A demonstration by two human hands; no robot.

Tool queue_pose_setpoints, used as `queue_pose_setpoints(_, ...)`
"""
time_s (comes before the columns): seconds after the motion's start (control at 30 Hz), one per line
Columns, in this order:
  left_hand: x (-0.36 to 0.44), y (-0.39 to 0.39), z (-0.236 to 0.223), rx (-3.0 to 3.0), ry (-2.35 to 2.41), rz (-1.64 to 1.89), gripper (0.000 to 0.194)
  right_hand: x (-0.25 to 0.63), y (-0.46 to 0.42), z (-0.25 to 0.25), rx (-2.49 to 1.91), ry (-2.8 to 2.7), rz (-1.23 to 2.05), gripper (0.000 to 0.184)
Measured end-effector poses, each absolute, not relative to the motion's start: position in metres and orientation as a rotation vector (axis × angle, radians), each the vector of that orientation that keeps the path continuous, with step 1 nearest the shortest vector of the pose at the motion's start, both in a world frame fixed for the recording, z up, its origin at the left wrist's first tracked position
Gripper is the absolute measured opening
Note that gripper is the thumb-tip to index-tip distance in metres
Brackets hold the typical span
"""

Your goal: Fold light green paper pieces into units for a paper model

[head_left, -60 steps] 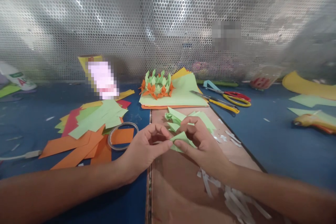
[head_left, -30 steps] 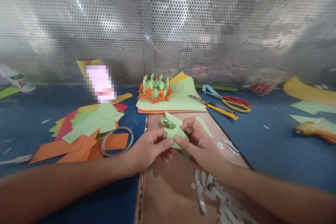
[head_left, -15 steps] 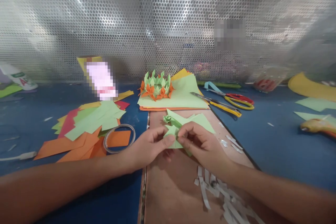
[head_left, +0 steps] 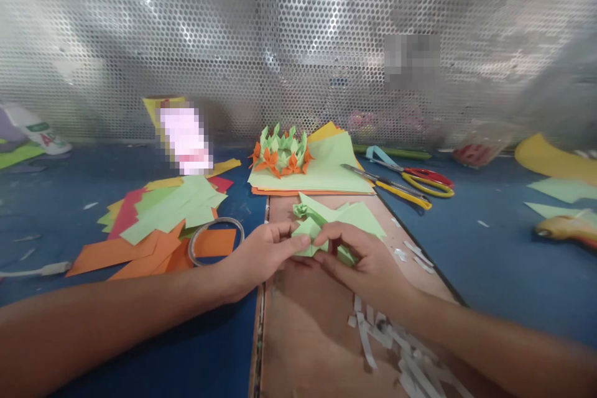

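Between my two hands is a piece of light green folded paper [head_left: 304,231], held above the brown board [head_left: 298,323]. My left hand [head_left: 275,245] pinches its left side, thumb on top. On the right side, the thumb and fingers of my right hand [head_left: 357,252] close on its edge. Just beyond lie other light green paper pieces [head_left: 364,217] and a small curled green paper shape [head_left: 300,210]. Farther back, a ring of green and orange folded-paper flowers [head_left: 282,152] sits on a stack of coloured sheets [head_left: 340,161]. My fingers hide part of the folded paper.
Left of the board are coloured paper scraps [head_left: 175,205], orange pieces [head_left: 125,252], a tape roll [head_left: 191,249] and a propped phone [head_left: 184,137]. To the right lie a utility knife [head_left: 401,193], scissors [head_left: 429,180] and white paper strips [head_left: 396,348]. A perforated metal panel [head_left: 280,31] stands behind.
The folded paper has been turned and pressed flatter between my fingers. My right fingertips have shifted slightly along its edge. The whole view has moved a little.
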State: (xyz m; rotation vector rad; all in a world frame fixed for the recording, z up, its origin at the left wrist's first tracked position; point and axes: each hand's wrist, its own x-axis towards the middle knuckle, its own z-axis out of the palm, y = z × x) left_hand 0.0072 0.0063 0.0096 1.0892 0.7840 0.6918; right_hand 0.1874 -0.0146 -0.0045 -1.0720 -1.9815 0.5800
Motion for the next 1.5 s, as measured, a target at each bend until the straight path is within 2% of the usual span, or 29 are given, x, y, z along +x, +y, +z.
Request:
queue_pose_setpoints(0.43,0.009,0.004,0.007,1.114,0.761,0.708,0.026,0.186,-0.011,-0.003,-1.031,-1.950,0.538,0.011)
queue_pose_setpoints(1.5,0.012,-0.005,0.011,1.172,0.802,0.740,0.021,0.182,-0.022,-0.002,-1.137,-1.855,0.715,0.010)
